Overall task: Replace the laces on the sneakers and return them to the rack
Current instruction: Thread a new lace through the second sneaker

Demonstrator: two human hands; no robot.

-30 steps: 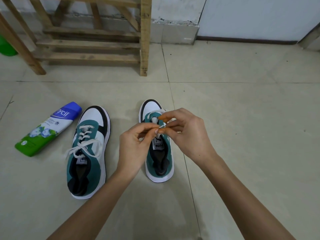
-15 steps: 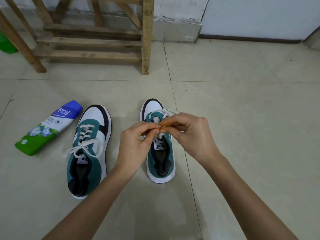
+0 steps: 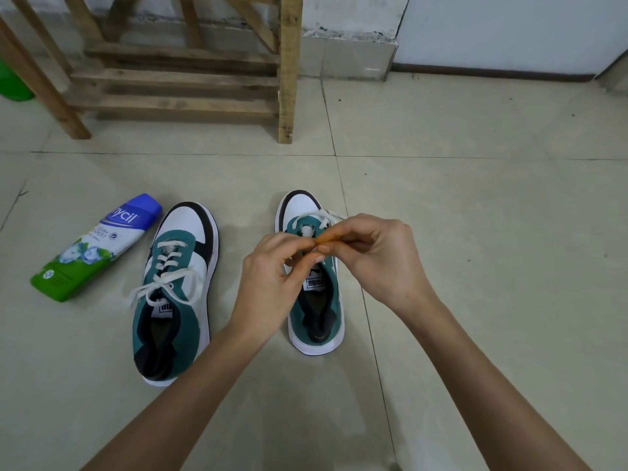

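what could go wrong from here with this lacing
The left hand and right hand pinch the white lace above the right sneaker, threaded only near the toe; a slip could pull it uneven or miss an eyelet. The left sneaker has loose lace ends across its sides, which might snag when carried to the wooden rack.

Bottle (image 3: 95, 248) left of two sneakers (image 3: 176, 294) — rack (image 3: 176, 66) behind.
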